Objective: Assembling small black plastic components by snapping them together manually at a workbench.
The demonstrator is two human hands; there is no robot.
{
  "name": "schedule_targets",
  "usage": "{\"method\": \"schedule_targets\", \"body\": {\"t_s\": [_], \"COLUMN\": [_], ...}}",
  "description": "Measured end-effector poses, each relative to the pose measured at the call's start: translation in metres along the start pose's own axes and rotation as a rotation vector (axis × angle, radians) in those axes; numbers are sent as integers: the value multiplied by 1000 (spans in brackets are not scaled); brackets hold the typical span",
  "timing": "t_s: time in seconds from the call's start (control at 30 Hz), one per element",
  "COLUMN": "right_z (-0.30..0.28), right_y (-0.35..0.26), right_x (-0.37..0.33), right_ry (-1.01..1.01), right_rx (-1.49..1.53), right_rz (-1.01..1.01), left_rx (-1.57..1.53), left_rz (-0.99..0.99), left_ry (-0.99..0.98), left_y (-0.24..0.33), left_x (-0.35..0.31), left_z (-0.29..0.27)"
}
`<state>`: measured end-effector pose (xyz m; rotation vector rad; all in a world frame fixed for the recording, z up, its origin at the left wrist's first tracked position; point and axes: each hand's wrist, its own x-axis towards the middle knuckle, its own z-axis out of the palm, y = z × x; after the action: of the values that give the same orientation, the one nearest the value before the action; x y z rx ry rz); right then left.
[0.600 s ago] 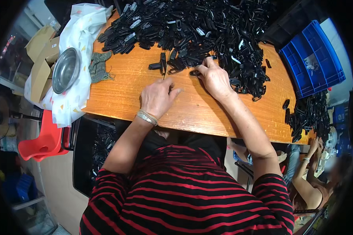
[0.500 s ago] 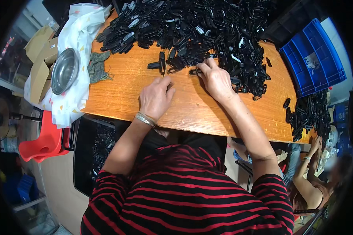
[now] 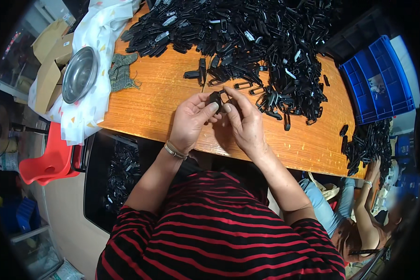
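Just above the table's near edge, my two hands are close together, fingertips almost meeting. My left hand (image 3: 190, 120) pinches a small black plastic part (image 3: 214, 98) between thumb and fingers. With thumb and index finger, my right hand (image 3: 248, 125) grips a thin black frame-like piece (image 3: 224, 96) against that part; fingers hide much of both. Beyond my left hand, a few loose black pieces (image 3: 201, 72) lie next to a thin upright strip on the wood. Right of them spreads a large heap of black plastic parts (image 3: 228, 32), some with silvery faces.
A wooden table (image 3: 158, 93) carries the heap. On its left are a metal bowl (image 3: 80, 74), patterned white sheeting (image 3: 102, 28) and a grey-green glove (image 3: 122, 72). A blue crate (image 3: 380, 84) stands right. Another person (image 3: 359, 228) sits at the right, near a smaller heap (image 3: 371, 142).
My right hand has drawn back from the heap's edge toward me with a frame-like piece. My left hand has turned and risen to meet it, holding a black part.
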<state>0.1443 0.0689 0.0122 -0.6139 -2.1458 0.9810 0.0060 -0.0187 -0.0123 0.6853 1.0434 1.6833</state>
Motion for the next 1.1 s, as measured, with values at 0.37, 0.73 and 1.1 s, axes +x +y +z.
{"method": "schedule_targets", "body": {"t_s": [0.37, 0.73, 1.1], "right_z": [-3, -7, 14], "right_y": [-8, -16, -14], "right_x": [-2, -4, -17], "right_ry": [0, 23, 64], "right_rx": [20, -167, -312], "right_rz": [209, -67, -79], "left_rx": [-72, 58, -33], "left_rz": [76, 173, 82], "left_ry": [61, 24, 35], "left_y": [-3, -2, -13], "left_x": [-4, -6, -20], "left_z": [0, 4, 14]}}
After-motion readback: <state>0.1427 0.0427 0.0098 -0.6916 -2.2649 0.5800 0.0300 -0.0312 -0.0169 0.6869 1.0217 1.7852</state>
